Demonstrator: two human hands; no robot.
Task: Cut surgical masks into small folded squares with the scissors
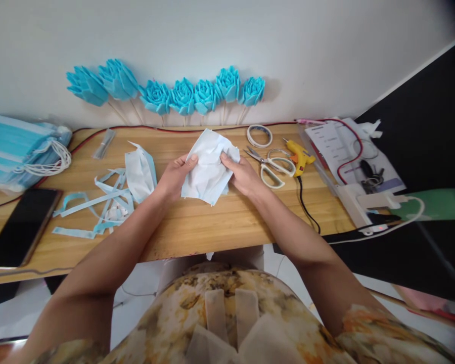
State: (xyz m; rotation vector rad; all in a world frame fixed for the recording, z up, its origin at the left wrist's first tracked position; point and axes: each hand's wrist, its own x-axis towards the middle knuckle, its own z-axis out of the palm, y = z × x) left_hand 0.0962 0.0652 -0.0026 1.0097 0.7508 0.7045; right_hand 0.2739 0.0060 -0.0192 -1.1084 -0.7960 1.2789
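Observation:
A creased sheet of white and pale blue face-mask fabric [209, 172] is held up over the table between my two hands. My left hand [177, 174] pinches its left edge, thumb on top. On the other side my right hand [240, 172] grips the right edge, its thumb pressed on the sheet and its fingers hidden behind. Left of my left hand stands another folded piece of mask fabric [139, 172]. Beside that lie cut blue strips [111, 199] in a loose heap. Scissors [269, 163] with white handles rest to the right of my right hand.
Blue fabric flowers [182, 96] on sticks lean along the wall. At left are a pack of blue masks [13, 151] and a phone [23, 227]. To the right sit a tape roll [260, 127], a yellow glue gun [299, 155], papers, keys and a power strip [358, 210].

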